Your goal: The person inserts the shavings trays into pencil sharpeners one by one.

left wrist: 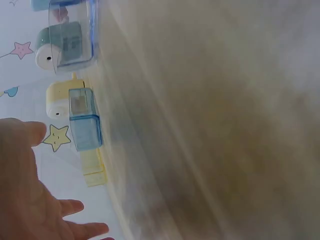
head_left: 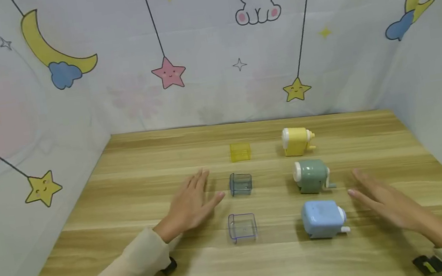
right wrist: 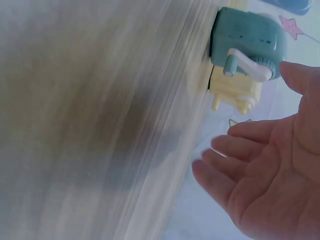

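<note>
My left hand (head_left: 190, 204), fingers stretched out, is just left of a smoky blue-grey clear bin (head_left: 241, 184) and holds nothing. A clear bin with a purple rim (head_left: 242, 227) lies nearer to me, and a yellow clear bin (head_left: 240, 151) farther off. On the right, three crank pencil sharpeners form a column: yellow (head_left: 295, 141), green (head_left: 312, 175) and blue (head_left: 323, 219). Beside the green and blue ones is my right hand (head_left: 391, 203), empty, its fingers extended. The right wrist view shows the green sharpener's crank handle (right wrist: 248, 65) near my thumb.
All this is on a wood-grain table (head_left: 281, 266). A pale cloth (head_left: 215, 96) printed with stars, moons and a rabbit hangs at the back and along both sides. Bare wood separates the bins from the sharpeners.
</note>
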`<state>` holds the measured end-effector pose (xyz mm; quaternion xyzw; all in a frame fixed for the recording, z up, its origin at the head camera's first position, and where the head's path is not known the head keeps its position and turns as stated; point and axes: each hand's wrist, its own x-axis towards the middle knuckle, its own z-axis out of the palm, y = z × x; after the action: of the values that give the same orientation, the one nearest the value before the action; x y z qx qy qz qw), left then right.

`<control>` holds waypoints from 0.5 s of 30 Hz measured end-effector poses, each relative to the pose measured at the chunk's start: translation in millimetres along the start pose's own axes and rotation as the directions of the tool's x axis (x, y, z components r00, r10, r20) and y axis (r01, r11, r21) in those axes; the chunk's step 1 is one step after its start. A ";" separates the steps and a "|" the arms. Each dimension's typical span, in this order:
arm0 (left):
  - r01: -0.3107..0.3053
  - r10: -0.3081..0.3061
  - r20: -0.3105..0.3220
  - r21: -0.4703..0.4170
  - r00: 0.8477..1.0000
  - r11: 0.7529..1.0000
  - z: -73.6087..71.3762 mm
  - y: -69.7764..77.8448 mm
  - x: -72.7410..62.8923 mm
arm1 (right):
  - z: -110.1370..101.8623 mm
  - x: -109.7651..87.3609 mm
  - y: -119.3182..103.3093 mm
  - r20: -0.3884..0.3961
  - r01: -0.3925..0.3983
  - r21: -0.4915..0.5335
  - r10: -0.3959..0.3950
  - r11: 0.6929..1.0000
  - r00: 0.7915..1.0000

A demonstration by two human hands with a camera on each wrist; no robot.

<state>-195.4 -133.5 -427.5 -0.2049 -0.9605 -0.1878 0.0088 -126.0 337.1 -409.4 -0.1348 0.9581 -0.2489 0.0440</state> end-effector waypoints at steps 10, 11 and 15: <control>-0.020 0.039 0.041 -0.387 0.998 0.922 2.0 7.0 -21.7 | 6.4 -13.2 -20.6 -0.027 0.086 0.118 -0.083 0.989 0.996; -0.032 0.063 0.058 -0.436 0.996 0.899 2.5 7.9 -24.2 | 7.8 -13.8 -22.7 -0.032 0.105 0.157 -0.102 0.982 0.994; -0.076 0.166 0.120 -0.540 0.979 0.838 6.3 13.3 -30.9 | 14.6 -15.4 -31.5 -0.033 0.159 0.348 -0.158 0.924 0.987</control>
<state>-161.5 -131.9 -431.5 -0.2743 -0.8532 -0.4286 -0.1146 -101.5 308.2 -406.4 -0.2012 0.8847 -0.4182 0.0450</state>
